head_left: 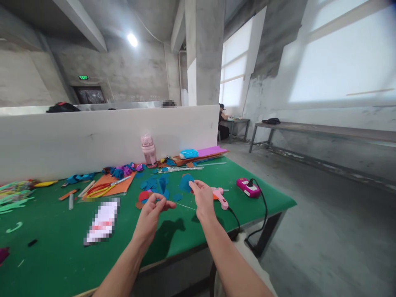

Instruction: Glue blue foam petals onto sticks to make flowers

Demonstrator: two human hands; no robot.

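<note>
My right hand (pixel 202 200) is closed, pinching a rounded blue piece (pixel 185 182) of felt or paper between thumb and fingers. Facing it, my left hand (pixel 152 212) has its fingertips pressed together. A thin pale strand (pixel 186 206) runs between the two hands, its left end at my left fingertips. Just above my left hand stands a folded dark blue piece (pixel 162 185); whether those fingers hold it is unclear. Beside my right hand lies a pink glue gun (pixel 220 199) with a black cord. Loose blue pieces (pixel 150 183) and a red round piece (pixel 143 196) lie behind my left hand.
The green table (pixel 130 255) holds red-and-yellow-handled tools (pixel 103 189) on an orange sheet, a pink bottle (pixel 149 150), a blue packet (pixel 188 154) and a magenta power box (pixel 248 188) near its right edge. A white partition (pixel 108 136) stands behind. A person (pixel 222 121) sits farther off.
</note>
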